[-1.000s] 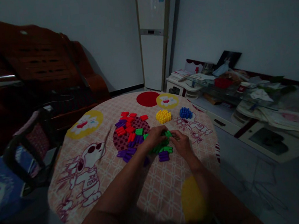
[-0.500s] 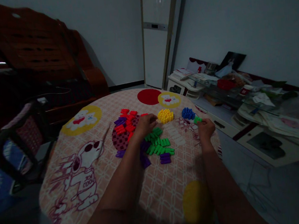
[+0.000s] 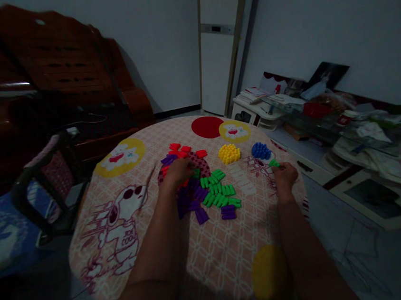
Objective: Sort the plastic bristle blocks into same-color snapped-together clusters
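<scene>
My left hand (image 3: 180, 172) is over the heap's left part, fingers curled together, with a small green plastic block (image 3: 196, 173) at the fingertips. Beneath and around it lie red blocks (image 3: 201, 153) and purple blocks (image 3: 202, 214), partly hidden by the hand and wrist. Several green blocks (image 3: 217, 188) are spread just to its right. At the table's right side my right hand (image 3: 286, 174) pinches another green building block (image 3: 274, 163). Just beyond that block sits a knobbly blue cluster (image 3: 261, 151). A similar yellow cluster (image 3: 229, 153) is between the two hands, farther back.
A patterned cloth covers the round table (image 3: 229, 252). To the left stand a chair (image 3: 46, 185) and a wooden sofa (image 3: 59, 74). Along the right wall runs a low cabinet (image 3: 331, 169) piled with papers and bags. A tall white appliance (image 3: 218, 67) stands behind.
My left hand has moved left, away from the yellow cluster and over the red and purple blocks. The right hand stays near the blue cluster; its green block has turned slightly. The view has shifted a little.
</scene>
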`<action>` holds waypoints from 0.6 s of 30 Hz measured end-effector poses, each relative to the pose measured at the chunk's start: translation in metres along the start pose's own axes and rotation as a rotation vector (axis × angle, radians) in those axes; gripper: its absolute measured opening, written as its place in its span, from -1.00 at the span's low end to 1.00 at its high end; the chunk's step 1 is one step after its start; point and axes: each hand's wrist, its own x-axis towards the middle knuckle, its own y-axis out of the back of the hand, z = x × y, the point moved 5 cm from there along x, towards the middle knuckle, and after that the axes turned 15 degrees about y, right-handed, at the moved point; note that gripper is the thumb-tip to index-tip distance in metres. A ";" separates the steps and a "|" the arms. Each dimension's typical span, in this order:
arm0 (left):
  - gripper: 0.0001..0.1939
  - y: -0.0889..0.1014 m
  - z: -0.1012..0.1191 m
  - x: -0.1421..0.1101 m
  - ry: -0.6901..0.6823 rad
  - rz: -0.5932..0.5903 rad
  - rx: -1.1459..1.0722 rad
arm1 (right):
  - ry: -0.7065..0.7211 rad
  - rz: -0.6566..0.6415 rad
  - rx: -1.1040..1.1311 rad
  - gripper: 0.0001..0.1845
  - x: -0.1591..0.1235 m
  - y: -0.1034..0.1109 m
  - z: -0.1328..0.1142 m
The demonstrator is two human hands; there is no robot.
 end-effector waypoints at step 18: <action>-0.87 -0.035 0.117 -0.024 -0.088 -0.017 -0.436 | -0.045 0.139 0.113 -0.68 -0.014 0.019 -0.010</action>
